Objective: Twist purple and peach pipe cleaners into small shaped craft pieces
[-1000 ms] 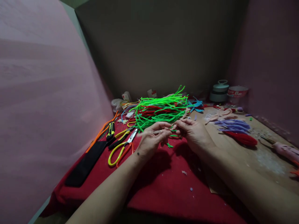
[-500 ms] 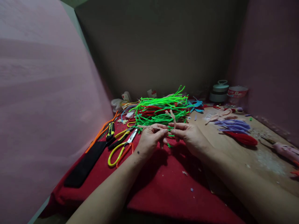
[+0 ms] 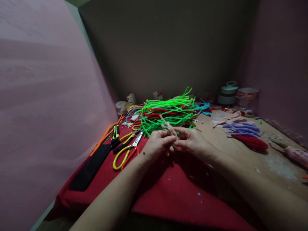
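My left hand (image 3: 160, 141) and my right hand (image 3: 191, 138) meet in front of the pile, fingertips pinched together. Between them is a pale pink pipe cleaner (image 3: 168, 125), whose fuzzy end sticks up and to the left above the fingers. Both hands grip it; its lower part is hidden by the fingers. Just behind lies a heap of bright green pipe cleaners (image 3: 168, 103) with some red ones (image 3: 157, 113) among them. A bit of green shows beneath my fingers. Scissors (image 3: 128, 151) with yellow and orange handles rest left of my left hand.
Left on the red cloth (image 3: 166, 199) lie pliers (image 3: 125, 142), a yellow-black cutter (image 3: 115, 133), a black strip (image 3: 89, 170) and orange pipe cleaners (image 3: 103, 138). Purple pipe cleaners (image 3: 243, 128), a red bundle (image 3: 251, 142) and a pink glue gun (image 3: 297, 155) lie right. A lidded jar (image 3: 227, 94) stands behind.
My hands have drawn closer together. The pink pipe cleaner that stretched out left over my left hand no longer shows there; its upright end now leans left between the fingers.
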